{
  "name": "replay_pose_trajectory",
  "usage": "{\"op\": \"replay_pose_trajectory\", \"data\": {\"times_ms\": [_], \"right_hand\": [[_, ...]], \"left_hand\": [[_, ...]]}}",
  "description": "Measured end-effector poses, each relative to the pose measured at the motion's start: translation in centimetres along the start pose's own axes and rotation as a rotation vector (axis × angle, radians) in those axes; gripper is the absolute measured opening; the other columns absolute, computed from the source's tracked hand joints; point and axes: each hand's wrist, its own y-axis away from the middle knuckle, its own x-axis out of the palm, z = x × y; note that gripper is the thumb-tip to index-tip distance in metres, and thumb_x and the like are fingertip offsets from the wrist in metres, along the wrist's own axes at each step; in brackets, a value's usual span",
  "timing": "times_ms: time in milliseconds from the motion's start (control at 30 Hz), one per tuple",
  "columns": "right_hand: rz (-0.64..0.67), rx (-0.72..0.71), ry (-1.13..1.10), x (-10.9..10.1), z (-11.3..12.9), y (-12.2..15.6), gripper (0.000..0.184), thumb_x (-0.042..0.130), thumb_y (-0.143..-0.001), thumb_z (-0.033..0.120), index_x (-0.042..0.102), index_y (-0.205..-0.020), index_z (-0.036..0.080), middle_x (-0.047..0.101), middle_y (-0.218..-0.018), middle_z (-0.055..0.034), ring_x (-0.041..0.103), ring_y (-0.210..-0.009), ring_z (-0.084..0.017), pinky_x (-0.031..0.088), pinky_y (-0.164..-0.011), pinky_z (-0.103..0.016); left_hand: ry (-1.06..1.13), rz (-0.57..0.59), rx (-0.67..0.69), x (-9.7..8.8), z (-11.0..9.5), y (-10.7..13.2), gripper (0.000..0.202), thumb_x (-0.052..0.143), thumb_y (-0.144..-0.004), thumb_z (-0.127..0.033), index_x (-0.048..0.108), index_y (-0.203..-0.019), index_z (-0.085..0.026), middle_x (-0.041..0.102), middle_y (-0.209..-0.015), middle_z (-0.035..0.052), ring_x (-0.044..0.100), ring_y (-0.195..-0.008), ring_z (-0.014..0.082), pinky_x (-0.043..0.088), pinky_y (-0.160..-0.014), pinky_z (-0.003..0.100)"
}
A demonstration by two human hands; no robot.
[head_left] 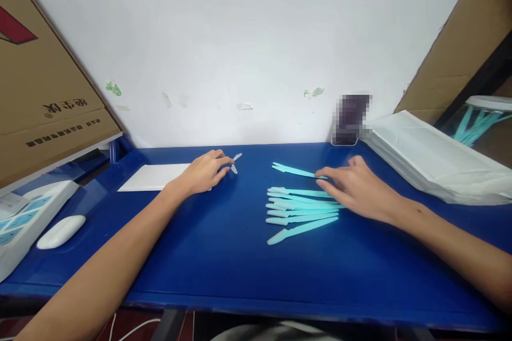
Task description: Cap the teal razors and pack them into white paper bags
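Observation:
Just above the table, my right hand (347, 184) pinches the handle end of a turquoise eyebrow razor (298, 171) between thumb and fingers. A second pale tip shows alongside that razor. Below it, several more eyebrow razors (296, 205) lie in a loose fan, heads pointing left, some handle ends hidden by my right hand. On the left, my left hand (206, 169) rests with fingers bent and the thumb apart. Its fingertips touch or lie right beside two small pale pieces (237, 157). A white sheet or envelope (150, 177) lies partly under this hand.
A stack of white padded envelopes (424, 157) sits at the right, with a clear tub (480, 122) of turquoise razors behind. A phone-like object (350, 120), blurred out, leans on the wall. At left are a white mouse (61, 232), a power strip (30, 218) and a cardboard box (52, 80).

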Motion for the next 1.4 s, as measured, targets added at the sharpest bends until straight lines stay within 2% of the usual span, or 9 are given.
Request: {"op": "replay_pose_trajectory", "data": {"times_ms": [100, 300, 467, 600, 700, 833, 1133, 1267, 1400], "right_hand": [[0.044, 0.129, -0.027, 0.4, -1.8, -0.4, 0.055, 0.036, -0.098, 0.055, 0.066, -0.125, 0.019, 0.069, -0.064, -0.0044, 0.063, -0.069, -0.026, 0.043, -0.076, -0.041], [0.071, 0.096, -0.096, 1.3, -2.8, -1.3, 0.059, 0.036, -0.098, 0.056, 0.064, -0.134, 0.018, 0.072, -0.105, -0.0118, 0.067, -0.092, -0.027, 0.048, -0.075, -0.037], [0.053, 0.049, -0.044, 1.9, -3.0, -1.7, 0.054, 0.034, -0.1, 0.053, 0.075, -0.116, 0.022, 0.065, -0.089, -0.0102, 0.062, -0.078, -0.024, 0.043, -0.063, -0.034], [0.043, 0.089, -0.101, 2.0, -3.3, -1.7, 0.051, 0.042, -0.096, 0.053, 0.078, -0.109, 0.019, 0.066, -0.089, -0.0102, 0.062, -0.078, -0.023, 0.044, -0.063, -0.033], [0.041, 0.113, -0.128, 2.0, -3.4, -1.8, 0.051, 0.044, -0.095, 0.055, 0.075, -0.114, 0.019, 0.067, -0.087, -0.0091, 0.063, -0.078, -0.024, 0.046, -0.067, -0.035], [0.038, 0.094, -0.171, 2.3, -3.6, -2.0, 0.05, 0.043, -0.096, 0.053, 0.072, -0.12, 0.02, 0.07, -0.091, -0.0091, 0.064, -0.081, -0.024, 0.048, -0.07, -0.036], [0.108, 0.152, -0.234, 1.8, -3.6, -1.6, 0.037, 0.049, -0.09, 0.05, 0.072, -0.094, 0.02, 0.067, -0.085, -0.006, 0.059, -0.071, -0.02, 0.044, -0.064, -0.032], [0.177, 0.162, -0.244, 1.2, -3.2, -1.4, 0.027, 0.05, -0.087, 0.043, 0.065, -0.079, 0.022, 0.064, -0.074, -0.0018, 0.057, -0.066, -0.018, 0.04, -0.063, -0.03], [0.216, 0.148, -0.231, 1.2, -3.2, -1.3, 0.024, 0.048, -0.086, 0.039, 0.058, -0.074, 0.022, 0.054, -0.059, 0.0016, 0.048, -0.053, -0.015, 0.032, -0.054, -0.029]], "left_hand": [[-0.047, 0.031, 0.022, 0.7, -0.1, -0.1, 0.042, 0.034, -0.102, -0.035, 0.064, -0.13, -0.026, 0.055, -0.132, 0.0131, 0.054, -0.115, 0.031, 0.045, -0.093, 0.045], [-0.013, -0.026, -0.032, 2.2, 0.1, -0.8, 0.039, 0.038, -0.102, -0.04, 0.073, -0.115, -0.027, 0.051, -0.141, 0.012, 0.044, -0.131, 0.0348, 0.042, -0.1, 0.053], [0.121, -0.065, -0.101, 3.2, -0.1, -1.9, 0.033, 0.043, -0.1, -0.041, 0.067, -0.108, -0.021, 0.046, -0.15, 0.0131, 0.034, -0.142, 0.0374, 0.032, -0.11, 0.06], [0.235, -0.036, -0.058, 3.0, -0.5, -2.4, 0.027, 0.04, -0.101, -0.035, 0.062, -0.104, -0.019, 0.067, -0.125, 0.0124, 0.056, -0.126, 0.0312, 0.045, -0.101, 0.048], [0.258, -0.033, -0.027, 2.6, -0.9, -2.4, 0.029, 0.043, -0.101, -0.036, 0.066, -0.1, -0.019, 0.072, -0.113, 0.0107, 0.066, -0.109, 0.0275, 0.051, -0.091, 0.038], [0.297, -0.043, 0.043, 2.3, -1.9, -2.2, 0.028, 0.05, -0.098, -0.037, 0.072, -0.1, -0.019, 0.074, -0.113, 0.0094, 0.068, -0.106, 0.0263, 0.051, -0.091, 0.036], [0.503, -0.071, 0.152, 1.6, -5.7, -1.2, 0.02, 0.061, -0.095, -0.032, 0.075, -0.096, -0.018, 0.076, -0.096, 0.0056, 0.07, -0.086, 0.0189, 0.051, -0.076, 0.028], [0.538, -0.083, 0.152, 1.6, -6.1, -1.1, 0.019, 0.06, -0.095, -0.031, 0.072, -0.103, -0.018, 0.075, -0.097, 0.0059, 0.069, -0.084, 0.0177, 0.052, -0.076, 0.027], [0.411, -0.072, 0.231, 1.7, -5.8, -1.0, 0.025, 0.05, -0.101, -0.028, 0.07, -0.111, -0.018, 0.072, -0.104, 0.0087, 0.067, -0.093, 0.0199, 0.051, -0.082, 0.031]]}}
